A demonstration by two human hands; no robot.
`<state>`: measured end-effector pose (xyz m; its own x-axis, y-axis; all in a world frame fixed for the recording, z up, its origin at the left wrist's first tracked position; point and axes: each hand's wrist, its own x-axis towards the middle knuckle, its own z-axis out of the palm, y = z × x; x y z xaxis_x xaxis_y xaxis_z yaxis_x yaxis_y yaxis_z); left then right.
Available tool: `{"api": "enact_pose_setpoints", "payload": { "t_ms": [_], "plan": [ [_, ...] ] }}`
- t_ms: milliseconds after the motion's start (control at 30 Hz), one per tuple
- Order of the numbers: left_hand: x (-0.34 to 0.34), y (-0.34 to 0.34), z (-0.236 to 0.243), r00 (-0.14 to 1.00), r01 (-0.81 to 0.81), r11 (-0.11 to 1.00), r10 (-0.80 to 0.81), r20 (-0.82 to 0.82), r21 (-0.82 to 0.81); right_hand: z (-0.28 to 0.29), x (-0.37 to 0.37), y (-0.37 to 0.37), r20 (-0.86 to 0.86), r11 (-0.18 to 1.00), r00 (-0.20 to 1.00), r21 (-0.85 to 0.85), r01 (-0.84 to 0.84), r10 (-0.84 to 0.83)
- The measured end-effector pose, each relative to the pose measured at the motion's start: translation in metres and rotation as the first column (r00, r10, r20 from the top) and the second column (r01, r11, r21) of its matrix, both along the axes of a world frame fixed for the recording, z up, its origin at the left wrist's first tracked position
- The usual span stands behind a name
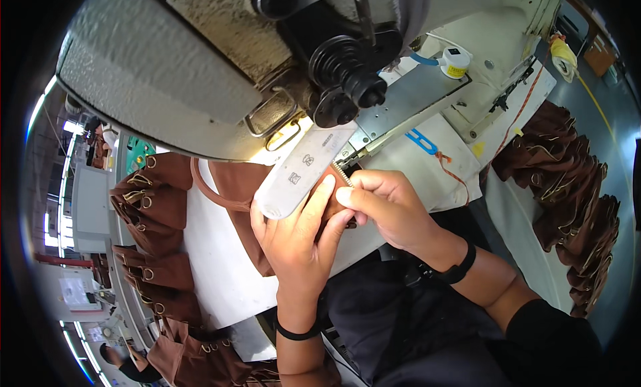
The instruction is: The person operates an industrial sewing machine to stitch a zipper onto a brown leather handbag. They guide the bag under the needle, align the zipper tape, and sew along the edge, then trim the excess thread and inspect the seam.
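Pinching the edge of a brown bag panel beside its zipper between the thumb and forefinger of the right hand. Laying the left hand on the panel's near side with its fingers spread, hiding some fingertips beneath a pale grey, round-ended plate. Working close in front of a sewing machine, over a white desk. Wearing a black band on each wrist. Having a brown bag body with a curved handle on the desk, left of the plate, showing unclearly whether joined to the panel. Having a blue plastic tool with an orange cord to the right of the machine, and a white round container beyond it. Having brown bags with metal rings piled along the left, and a heap of brown pieces at the right.
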<state>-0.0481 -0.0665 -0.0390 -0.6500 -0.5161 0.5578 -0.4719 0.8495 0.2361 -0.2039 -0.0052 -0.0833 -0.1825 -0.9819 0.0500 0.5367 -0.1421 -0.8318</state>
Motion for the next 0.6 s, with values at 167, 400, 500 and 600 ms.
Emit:
{"api": "enact_pose_setpoints", "payload": {
  "t_ms": [167, 400, 500, 600],
  "plan": [
    [-0.004, -0.012, -0.008, 0.995, -0.021, 1.000, 0.021, -0.103, 0.006, 0.002, -0.002, -0.013, -0.089, 0.994, 0.990, 0.020, 0.111, -0.109],
    [-0.006, -0.012, -0.023, 0.985, -0.094, 0.995, 0.090, -0.150, -0.020, 0.016, 0.008, -0.023, -0.162, 0.969, 0.959, 0.058, 0.242, -0.230],
    [-0.015, 0.008, -0.041, 0.952, -0.257, 0.962, 0.235, -0.194, -0.092, 0.018, 0.004, -0.021, -0.197, 0.971, 0.957, 0.071, 0.229, -0.212],
    [-0.021, 0.014, -0.053, 0.920, -0.332, 0.936, 0.293, -0.261, -0.118, 0.015, 0.006, -0.022, -0.195, 0.971, 0.960, 0.091, 0.221, -0.200]
  ]
}}
